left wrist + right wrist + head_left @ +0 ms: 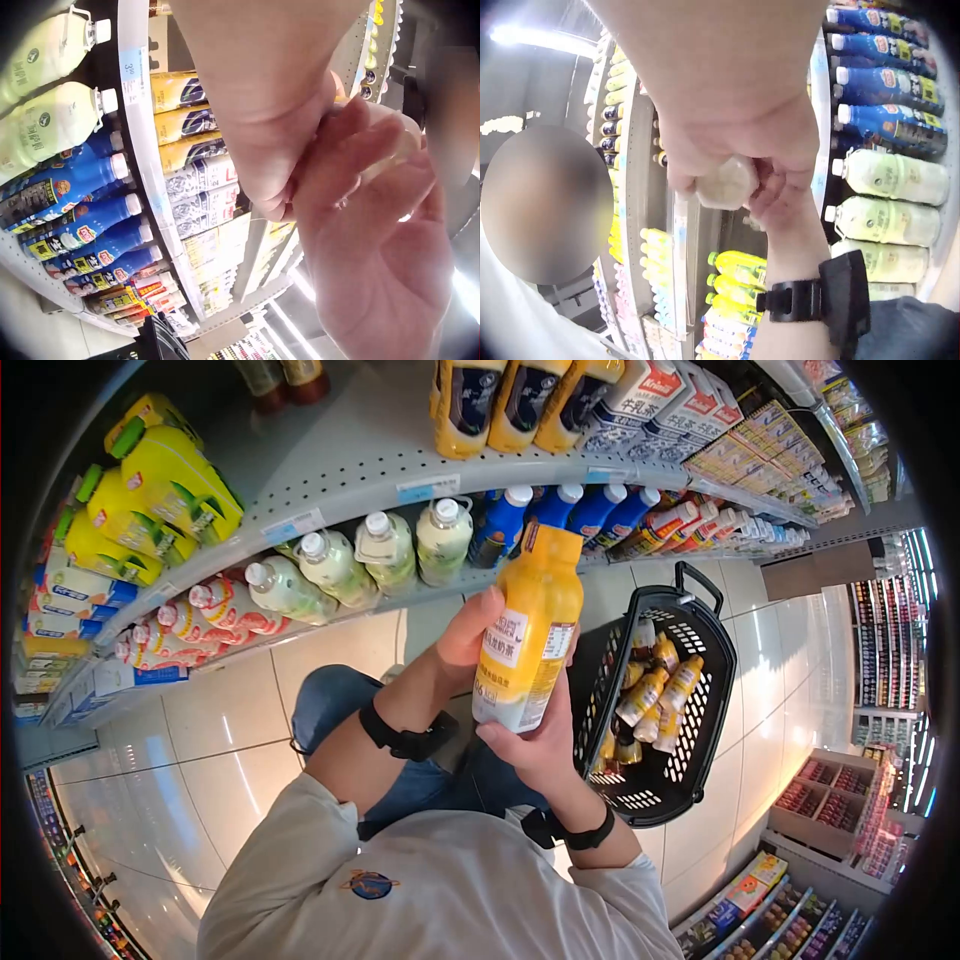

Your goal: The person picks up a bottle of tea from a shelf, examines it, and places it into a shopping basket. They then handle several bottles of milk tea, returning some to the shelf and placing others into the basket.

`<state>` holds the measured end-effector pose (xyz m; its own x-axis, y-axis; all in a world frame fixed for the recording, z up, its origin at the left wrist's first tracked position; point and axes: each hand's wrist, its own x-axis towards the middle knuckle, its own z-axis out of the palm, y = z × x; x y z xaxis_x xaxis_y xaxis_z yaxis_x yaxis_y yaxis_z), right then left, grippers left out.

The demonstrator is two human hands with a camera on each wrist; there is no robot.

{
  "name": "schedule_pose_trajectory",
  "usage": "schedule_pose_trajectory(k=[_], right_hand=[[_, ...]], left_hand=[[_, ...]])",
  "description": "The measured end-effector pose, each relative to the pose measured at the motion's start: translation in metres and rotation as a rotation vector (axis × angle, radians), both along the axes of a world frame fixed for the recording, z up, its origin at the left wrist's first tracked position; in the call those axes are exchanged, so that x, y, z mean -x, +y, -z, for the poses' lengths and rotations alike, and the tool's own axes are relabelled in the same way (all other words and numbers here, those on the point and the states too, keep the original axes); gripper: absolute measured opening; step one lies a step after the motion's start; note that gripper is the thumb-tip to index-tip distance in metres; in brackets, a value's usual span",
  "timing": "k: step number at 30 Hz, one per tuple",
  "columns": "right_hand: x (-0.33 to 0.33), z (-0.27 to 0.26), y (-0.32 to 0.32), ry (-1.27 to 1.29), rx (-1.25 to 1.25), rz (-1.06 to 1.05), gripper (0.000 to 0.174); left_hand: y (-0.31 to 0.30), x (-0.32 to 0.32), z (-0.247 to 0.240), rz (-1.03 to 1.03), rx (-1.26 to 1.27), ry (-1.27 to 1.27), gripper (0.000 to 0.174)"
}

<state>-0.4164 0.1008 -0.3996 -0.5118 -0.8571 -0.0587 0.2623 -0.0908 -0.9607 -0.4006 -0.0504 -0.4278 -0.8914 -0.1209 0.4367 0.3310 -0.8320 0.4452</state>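
Observation:
A yellow drink bottle point(540, 610) with a pale lower end is held in front of the torso, tilted, its cap pointing away. My left hand point(470, 630) grips its left side, thumb on the label. Lower down, my right hand point(535, 735) holds it near the base, thumb across the front. The fingers behind the bottle are mostly hidden in the head view. In the right wrist view the pale bottle base point(727, 184) shows under the right hand point(742, 142). Both hands overlap closely in the left wrist view, where the right hand point(375, 240) covers most of the bottle.
A black shopping basket point(715, 750) on the tiled floor at right holds several yellow bottles point(660, 695). Ahead curves a shelf point(330, 490) with clear-green bottles point(385, 550), blue bottles point(500, 525), and yellow jugs point(180, 485). More shelving stands at the far right.

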Motion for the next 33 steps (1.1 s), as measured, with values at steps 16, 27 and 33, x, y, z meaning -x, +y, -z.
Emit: schedule_pose_trajectory(k=[16, 27, 33], right_hand=[[0.009, 0.015, 0.002, -0.093, -0.016, 0.099, 0.091], [0.020, 0.031, 0.010, -1.198, 0.497, -0.516, 0.102], [0.032, 0.019, 0.025, -0.949, 0.248, -0.344, 0.100]], left_hand=[[-0.002, -0.001, -0.016, -0.116, 0.033, -0.406, 0.068], [-0.002, -0.002, -0.004, -0.011, -0.008, -0.241, 0.073], [-0.002, -0.009, -0.006, -0.293, -0.146, -0.422, 0.043]])
